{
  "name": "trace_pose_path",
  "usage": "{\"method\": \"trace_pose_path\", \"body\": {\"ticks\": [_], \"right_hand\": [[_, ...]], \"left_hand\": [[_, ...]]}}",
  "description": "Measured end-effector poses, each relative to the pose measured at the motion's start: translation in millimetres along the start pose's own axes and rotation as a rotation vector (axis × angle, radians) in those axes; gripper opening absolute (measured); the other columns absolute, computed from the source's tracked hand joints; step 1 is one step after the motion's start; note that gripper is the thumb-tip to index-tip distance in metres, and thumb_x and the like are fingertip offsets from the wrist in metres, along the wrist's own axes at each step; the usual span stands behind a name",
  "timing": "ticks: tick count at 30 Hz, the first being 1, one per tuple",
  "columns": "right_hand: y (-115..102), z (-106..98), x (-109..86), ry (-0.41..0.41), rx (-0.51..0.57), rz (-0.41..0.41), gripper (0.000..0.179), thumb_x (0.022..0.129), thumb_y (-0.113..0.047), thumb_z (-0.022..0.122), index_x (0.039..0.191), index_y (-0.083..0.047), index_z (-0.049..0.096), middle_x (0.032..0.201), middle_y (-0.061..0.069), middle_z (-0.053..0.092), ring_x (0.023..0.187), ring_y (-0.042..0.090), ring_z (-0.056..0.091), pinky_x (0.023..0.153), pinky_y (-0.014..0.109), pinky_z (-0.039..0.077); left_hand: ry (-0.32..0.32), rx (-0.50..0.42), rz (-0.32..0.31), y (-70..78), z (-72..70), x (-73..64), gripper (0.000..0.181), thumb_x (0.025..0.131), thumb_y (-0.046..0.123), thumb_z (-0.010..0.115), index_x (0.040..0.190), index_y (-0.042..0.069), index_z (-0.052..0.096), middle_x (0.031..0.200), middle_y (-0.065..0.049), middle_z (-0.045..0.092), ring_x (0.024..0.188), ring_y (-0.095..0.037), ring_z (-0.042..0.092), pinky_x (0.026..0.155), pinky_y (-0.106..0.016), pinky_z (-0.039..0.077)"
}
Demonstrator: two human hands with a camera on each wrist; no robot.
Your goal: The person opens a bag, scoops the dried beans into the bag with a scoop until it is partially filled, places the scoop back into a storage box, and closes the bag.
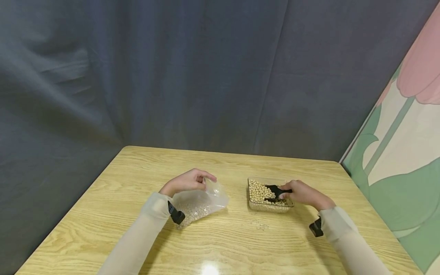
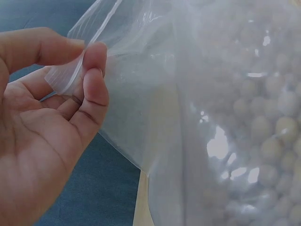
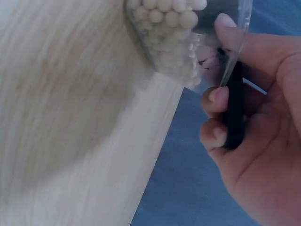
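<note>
My left hand [image 1: 190, 181] pinches the top edge of a clear zip bag [image 1: 217, 196] between thumb and fingers. Pale round beans [image 2: 273, 146] fill the bag's lower part, which lies on the table. To the right stands a clear rectangular container [image 1: 269, 208] of yellowish beans [image 1: 258, 191]. My right hand [image 1: 302, 193] grips the handle of a black scoop [image 1: 275, 190], whose head sits down among those beans. In the right wrist view the fingers curl round the black handle [image 3: 234, 113], partly behind the container's clear wall.
Both things rest on a light wooden table [image 1: 213, 244]. A dark blue curtain [image 1: 206, 76] hangs behind the table's far edge. At the right is a panel [image 1: 395, 160] with a painted flower. Each wrist wears a small black camera [image 1: 176, 214].
</note>
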State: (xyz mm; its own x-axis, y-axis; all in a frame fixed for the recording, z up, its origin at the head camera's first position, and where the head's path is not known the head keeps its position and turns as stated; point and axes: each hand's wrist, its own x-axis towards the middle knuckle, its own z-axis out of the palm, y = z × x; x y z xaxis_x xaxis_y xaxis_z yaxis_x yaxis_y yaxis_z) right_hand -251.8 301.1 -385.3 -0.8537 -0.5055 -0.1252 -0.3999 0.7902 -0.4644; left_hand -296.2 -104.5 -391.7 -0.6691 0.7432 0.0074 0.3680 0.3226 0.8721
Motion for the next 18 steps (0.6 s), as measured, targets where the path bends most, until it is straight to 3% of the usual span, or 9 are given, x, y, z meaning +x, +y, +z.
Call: {"method": "trace_pose_path", "body": {"ticks": [6,18], "right_hand": [[2.3,3.4,-1.8,0.006,0.037,0.021,0.043,0.094,-0.015,0.059,0.127,0.013,0.055,0.119,0.027,0.063,0.102,0.034,0.065,0.088,0.050,0.050],[4.6,3.8,-5.3,0.007,0.050,0.007,0.044,0.097,-0.020,0.055,0.128,0.012,0.054,0.125,0.030,0.058,0.112,0.041,0.059,0.092,0.052,0.048]], "left_hand": [[0.002,-0.004,-0.012,-1.0,0.9,-1.6,0.041,0.089,-0.002,0.054,0.130,-0.001,0.058,0.074,-0.038,0.051,0.051,-0.009,0.033,0.068,-0.039,0.043],[-0.001,-0.008,-0.003,-2.0,1.0,-2.2,0.040,0.089,-0.001,0.053,0.129,0.000,0.059,0.073,-0.038,0.050,0.052,-0.009,0.034,0.068,-0.040,0.044]]}}
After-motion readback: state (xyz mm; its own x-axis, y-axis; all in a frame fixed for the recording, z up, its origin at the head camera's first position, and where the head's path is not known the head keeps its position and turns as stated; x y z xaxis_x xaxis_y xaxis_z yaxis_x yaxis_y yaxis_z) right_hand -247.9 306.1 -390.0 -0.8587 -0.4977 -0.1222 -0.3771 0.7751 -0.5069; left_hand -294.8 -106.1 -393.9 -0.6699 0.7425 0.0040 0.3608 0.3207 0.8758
